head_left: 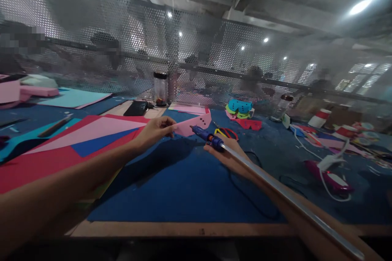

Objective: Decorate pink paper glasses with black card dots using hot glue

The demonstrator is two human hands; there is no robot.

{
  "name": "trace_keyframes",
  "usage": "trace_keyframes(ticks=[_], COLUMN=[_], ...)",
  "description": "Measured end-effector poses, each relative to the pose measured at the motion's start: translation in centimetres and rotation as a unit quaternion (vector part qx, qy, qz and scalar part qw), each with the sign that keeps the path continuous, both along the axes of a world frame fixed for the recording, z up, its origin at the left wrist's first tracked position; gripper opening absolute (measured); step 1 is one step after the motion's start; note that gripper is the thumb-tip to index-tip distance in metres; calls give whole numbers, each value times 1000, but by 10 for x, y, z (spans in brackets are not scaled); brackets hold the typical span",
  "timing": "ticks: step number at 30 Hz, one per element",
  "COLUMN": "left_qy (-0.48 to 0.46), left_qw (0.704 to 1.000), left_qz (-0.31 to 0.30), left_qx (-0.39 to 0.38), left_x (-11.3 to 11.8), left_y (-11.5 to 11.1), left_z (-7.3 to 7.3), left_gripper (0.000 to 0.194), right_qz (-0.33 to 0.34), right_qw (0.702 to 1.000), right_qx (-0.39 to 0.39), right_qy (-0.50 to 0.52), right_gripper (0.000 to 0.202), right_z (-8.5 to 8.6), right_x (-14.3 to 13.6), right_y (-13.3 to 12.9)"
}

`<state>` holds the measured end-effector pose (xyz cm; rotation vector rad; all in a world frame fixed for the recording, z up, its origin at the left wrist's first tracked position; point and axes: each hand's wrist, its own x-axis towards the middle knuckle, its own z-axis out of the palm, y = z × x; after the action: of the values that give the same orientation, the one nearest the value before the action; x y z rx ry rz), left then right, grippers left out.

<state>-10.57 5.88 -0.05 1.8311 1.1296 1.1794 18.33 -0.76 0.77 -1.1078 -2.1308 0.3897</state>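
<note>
My left hand [159, 132] pinches the left end of a pink paper strip [188, 125] with dark dots near its right end, holding it above the blue mat [171, 195]. My right hand [228, 151] grips a blue hot glue gun [208, 136], with a long, clear glue stick [284, 187] running back over the forearm. The gun's tip points at the strip; whether it touches cannot be told. Just beyond my right hand lie yellow and red paper glasses [226, 132]. Further back are red paper glasses [249, 124] and a stack topped by a blue paper piece [239, 107].
Red sheets [61, 167] and a craft knife [55, 125] lie left. A phone [136, 108] and a jar [160, 89] stand before the mesh screen [122, 57]. A magenta device [329, 177] with a white cord lies right. People are blurred behind the mesh.
</note>
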Motion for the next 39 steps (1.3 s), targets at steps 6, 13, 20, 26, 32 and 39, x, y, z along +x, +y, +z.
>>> trace_keyframes(ticks=[6, 13, 20, 26, 32, 39], left_qy=[7, 26, 48, 51, 62, 57], left_qw=[1000, 999, 998, 998, 997, 998], left_qz=[-20, -37, -29, -23, -18, -23], left_qx=[9, 20, 31, 29, 31, 25], left_x=[6, 5, 6, 5, 6, 6], left_y=[-9, -10, -10, -8, -10, -12], left_z=[3, -4, -4, -8, -9, -7], left_gripper=[29, 29, 27, 32, 32, 33], right_qz=[-10, 3, -9, -11, -13, -24], right_qw=[999, 999, 999, 999, 998, 997], right_qx=[13, 17, 26, 21, 19, 11], right_qy=[-37, -48, -43, -49, -51, -67], right_gripper=[31, 30, 30, 28, 28, 29], right_z=[-3, -4, -6, -8, -10, -9], right_x=[-2, -2, -3, -5, -4, -4], right_y=[1, 0, 0, -1, 0, 1])
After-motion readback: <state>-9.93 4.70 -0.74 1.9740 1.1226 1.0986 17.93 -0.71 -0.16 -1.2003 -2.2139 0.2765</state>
